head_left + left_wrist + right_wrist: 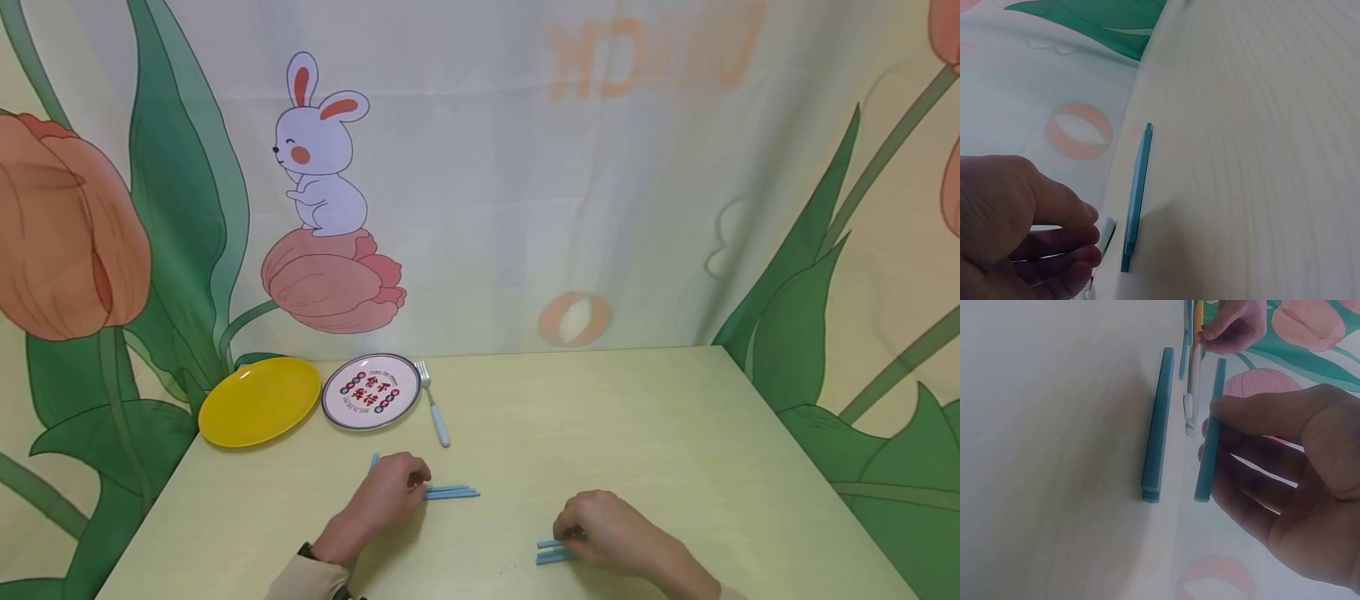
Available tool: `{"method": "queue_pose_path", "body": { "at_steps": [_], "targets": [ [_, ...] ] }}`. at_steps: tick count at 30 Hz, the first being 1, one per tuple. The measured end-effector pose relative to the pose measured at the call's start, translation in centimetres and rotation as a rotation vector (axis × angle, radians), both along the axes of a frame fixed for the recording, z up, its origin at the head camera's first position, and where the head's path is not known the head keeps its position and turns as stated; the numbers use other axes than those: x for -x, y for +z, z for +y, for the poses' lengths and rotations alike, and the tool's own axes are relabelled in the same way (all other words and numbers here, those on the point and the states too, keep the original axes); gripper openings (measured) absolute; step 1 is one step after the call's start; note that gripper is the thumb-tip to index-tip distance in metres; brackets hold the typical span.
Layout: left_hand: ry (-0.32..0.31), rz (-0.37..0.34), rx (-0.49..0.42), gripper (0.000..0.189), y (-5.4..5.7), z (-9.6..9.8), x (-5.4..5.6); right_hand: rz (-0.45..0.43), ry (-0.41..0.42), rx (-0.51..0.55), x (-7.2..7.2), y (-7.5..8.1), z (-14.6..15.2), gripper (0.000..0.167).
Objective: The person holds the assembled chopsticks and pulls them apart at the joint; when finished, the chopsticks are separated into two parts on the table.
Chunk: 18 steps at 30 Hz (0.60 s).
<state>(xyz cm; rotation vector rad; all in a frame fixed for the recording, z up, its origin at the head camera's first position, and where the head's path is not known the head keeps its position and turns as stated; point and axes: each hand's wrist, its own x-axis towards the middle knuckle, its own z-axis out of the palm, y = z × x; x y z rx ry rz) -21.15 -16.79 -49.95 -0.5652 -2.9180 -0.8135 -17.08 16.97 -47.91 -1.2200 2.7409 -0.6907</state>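
Right wrist: right hand (pixel 1319 487) pinches stick (pixel 1208 464) | head: grip half-hidden | left hand (pixel 1005 215) loosely curled

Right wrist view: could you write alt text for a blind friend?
The right hand pinches one blue stick, with more blue sticks lying on a pale table beside it. Beyond are a fork and the left hand.

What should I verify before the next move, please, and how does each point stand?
1. Right grip holds a blue stick: ok.
2. Held stick is apart from the nearby pair of blue sticks: ok.
3. Left grip holds a stick: not ok, nothing visible in it.
4. Number of sticks in the left-side group: cannot tell, they overlap and the hand partly hides them.
5. Fork lies apart from both grips: ok.
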Motion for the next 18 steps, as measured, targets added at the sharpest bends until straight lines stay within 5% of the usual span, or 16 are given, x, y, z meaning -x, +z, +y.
{"method": "queue_pose_path", "body": {
  "at_steps": [18],
  "targets": [
    [0.128, -0.041, 0.015, 0.011, 0.3, -1.8, -2.2, -0.031, -0.011, -0.017, 0.3, -0.4, 0.0, 0.01]
  ]
}}
